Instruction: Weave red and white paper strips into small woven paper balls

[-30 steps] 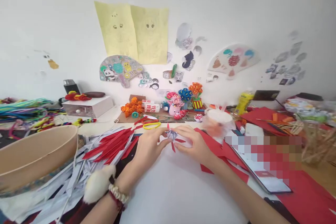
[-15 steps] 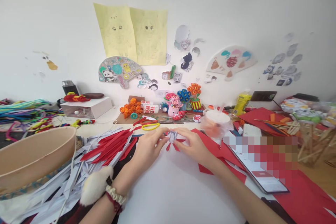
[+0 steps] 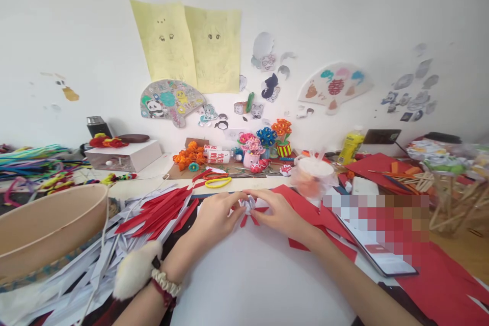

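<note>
Between my two hands, above a large white sheet [image 3: 260, 280], is a small piece woven from folded white and red paper strips [image 3: 248, 206]. Its middle is white, and red strip ends point out below and to the right. My left hand [image 3: 219, 214] pinches it from the left with thumb and bent fingers. From the other side, my right hand [image 3: 277, 211] grips it between thumb and fingertips. The fingers hide part of the weave. A scrunchie and a white furry bobble [image 3: 137, 270] sit on my left wrist.
Red paper strips [image 3: 160, 214] and many white strips [image 3: 87, 260] lie left, beside a beige basin [image 3: 53, 229]. Yellow-handled scissors [image 3: 217, 182] lie beyond my hands. Right are a lidded cup [image 3: 314, 175], red paper [image 3: 443, 285] and a phone [image 3: 393, 260]. Craft flowers [image 3: 267, 137] stand behind.
My view has shifted slightly. Both hands stay on the paper piece, fingers moved a little, and it sits slightly lower in the picture.
</note>
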### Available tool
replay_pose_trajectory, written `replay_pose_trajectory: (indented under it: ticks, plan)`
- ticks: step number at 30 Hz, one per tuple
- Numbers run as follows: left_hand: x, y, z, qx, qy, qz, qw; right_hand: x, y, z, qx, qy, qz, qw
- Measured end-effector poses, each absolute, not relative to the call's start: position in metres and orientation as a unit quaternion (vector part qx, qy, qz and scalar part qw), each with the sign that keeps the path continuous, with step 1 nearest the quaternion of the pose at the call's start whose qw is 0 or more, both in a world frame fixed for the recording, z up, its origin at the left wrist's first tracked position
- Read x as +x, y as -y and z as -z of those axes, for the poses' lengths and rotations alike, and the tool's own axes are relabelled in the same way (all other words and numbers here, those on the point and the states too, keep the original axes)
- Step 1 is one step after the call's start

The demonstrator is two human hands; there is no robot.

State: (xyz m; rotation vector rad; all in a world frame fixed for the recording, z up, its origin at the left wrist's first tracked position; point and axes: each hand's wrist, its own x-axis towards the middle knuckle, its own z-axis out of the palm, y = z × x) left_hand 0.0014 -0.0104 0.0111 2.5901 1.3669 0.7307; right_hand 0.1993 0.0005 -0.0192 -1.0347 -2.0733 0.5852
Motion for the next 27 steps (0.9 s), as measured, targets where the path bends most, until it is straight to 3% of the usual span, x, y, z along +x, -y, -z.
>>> replay_pose_trajectory:
  ticks: [5, 15, 27]
  plan:
    - [0.0012, 0.0091, -0.0108, 0.860, -0.460, -0.216, 0.052, 0.2002, 0.0006, 0.0186, -0.393, 0.821, -0.233, 0.344]
    - [0.0013, 0.0080, -0.0076, 0.854, -0.446, -0.253, 0.088, 0.1947, 0.0016, 0.0176, -0.361, 0.803, -0.196, 0.432]
    - [-0.0008, 0.0038, -0.0037, 0.838, -0.451, -0.302, 0.052, 0.1934, 0.0059, 0.0183, -0.348, 0.833, -0.199, 0.380]
